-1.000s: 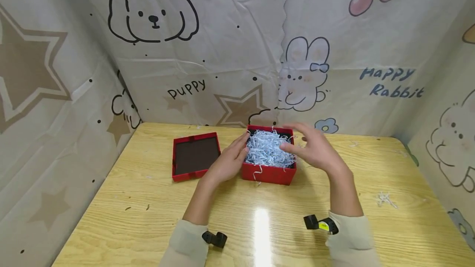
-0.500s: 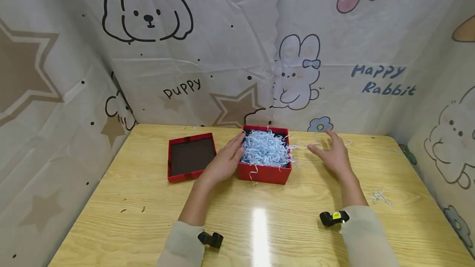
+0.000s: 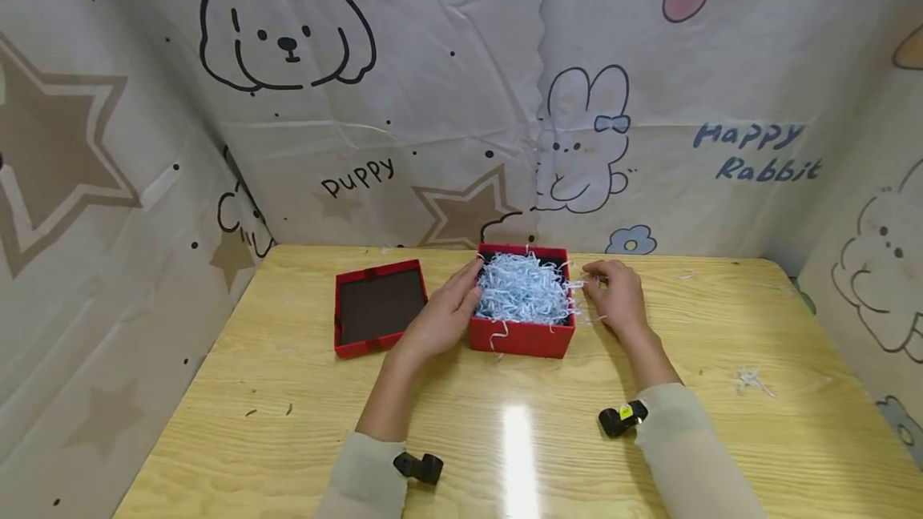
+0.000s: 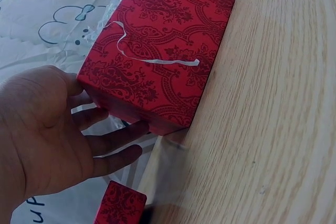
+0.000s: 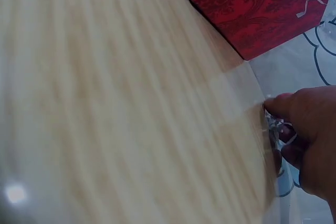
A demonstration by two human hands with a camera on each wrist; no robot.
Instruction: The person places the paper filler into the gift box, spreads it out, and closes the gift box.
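A red patterned box (image 3: 521, 340) filled with pale blue shredded paper (image 3: 525, 288) stands toward the back of the table. My left hand (image 3: 445, 311) rests along its left side, fingers extended; in the left wrist view the fingertips (image 4: 137, 128) lie against the box wall. To the right of the box, my right hand (image 3: 618, 295) is low at the table with fingers bent. It pinches a few paper shreds (image 5: 275, 123), visible between thumb and fingers in the right wrist view. One loose strand (image 4: 157, 61) hangs down the front of the box.
The red lid (image 3: 380, 307) with a dark inside lies left of the box, inside facing up. A small heap of white shreds (image 3: 752, 380) is at the right of the wooden table (image 3: 303, 455). A printed curtain (image 3: 461, 102) stands behind.
My right hand has moved from over the filled box out to its right and down to the table, its fingers closing on loose shreds. The left hand has stayed at the box.
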